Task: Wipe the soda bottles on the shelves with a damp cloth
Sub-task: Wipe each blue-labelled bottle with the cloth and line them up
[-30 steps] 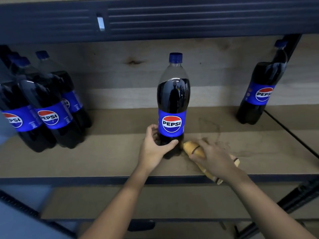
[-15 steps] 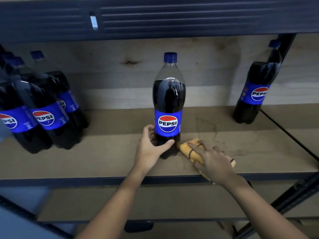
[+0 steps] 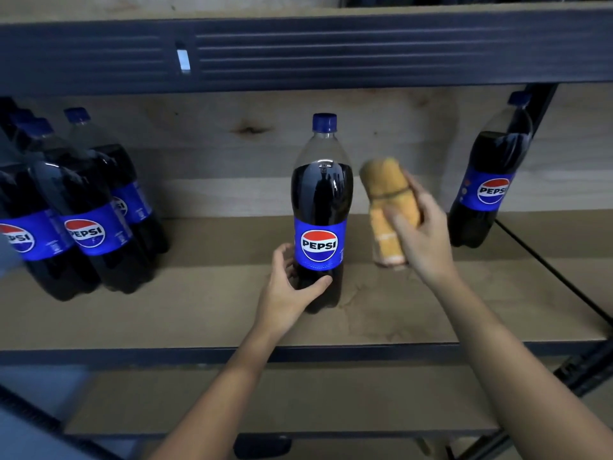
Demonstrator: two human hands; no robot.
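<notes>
The right hand (image 3: pixel 419 237) has lifted the rolled yellow-orange cloth (image 3: pixel 388 207) off the wooden shelf board (image 3: pixel 199 310), where it lay pressed flat half a second ago, and now holds it in the air just beside the upper right of the tall clear plastic cola bottle with a blue cap and blue label (image 3: pixel 321 207), fingers curled round the roll. That suggests the wipe of the bottle's body is about to begin. The left hand (image 3: pixel 292 293) still steadies the bottle low down, thumb across the front and fingers wrapped behind its base. The bottle stands upright near the middle of the board, nearer its front edge than its back, dark liquid filling it to the shoulder, label facing out. A faint damp stain marks the board to its right.
</notes>
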